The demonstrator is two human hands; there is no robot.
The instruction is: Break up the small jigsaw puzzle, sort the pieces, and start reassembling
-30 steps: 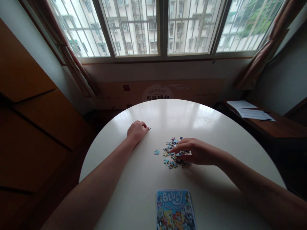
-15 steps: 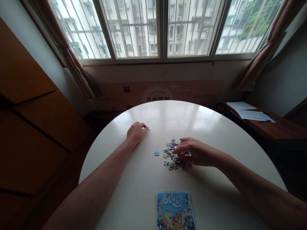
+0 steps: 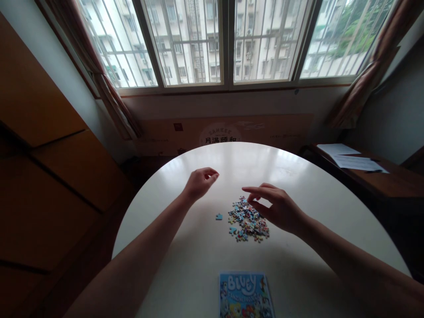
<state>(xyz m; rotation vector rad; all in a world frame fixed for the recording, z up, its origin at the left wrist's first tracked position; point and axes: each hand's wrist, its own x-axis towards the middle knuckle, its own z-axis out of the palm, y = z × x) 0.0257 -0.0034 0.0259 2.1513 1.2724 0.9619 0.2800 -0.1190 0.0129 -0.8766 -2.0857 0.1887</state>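
Note:
A pile of small colourful puzzle pieces lies on the round white table. One light-blue piece sits apart, left of the pile. My left hand is above the table behind that piece, thumb and fingertips pinched together; anything between them is too small to make out. Over the pile's back right side is my right hand, its index finger stretched out and its thumb close to a bent finger; whether it holds a piece cannot be seen.
A blue picture card reading "BLUEY" lies at the table's near edge. Papers rest on a brown side table at the right. Behind the table are a printed board and barred windows.
My left hand has lifted and moved right, and the small piece at its fingertips no longer shows. My right hand has risen off the pile, its index finger now extended. The view has shifted slightly.

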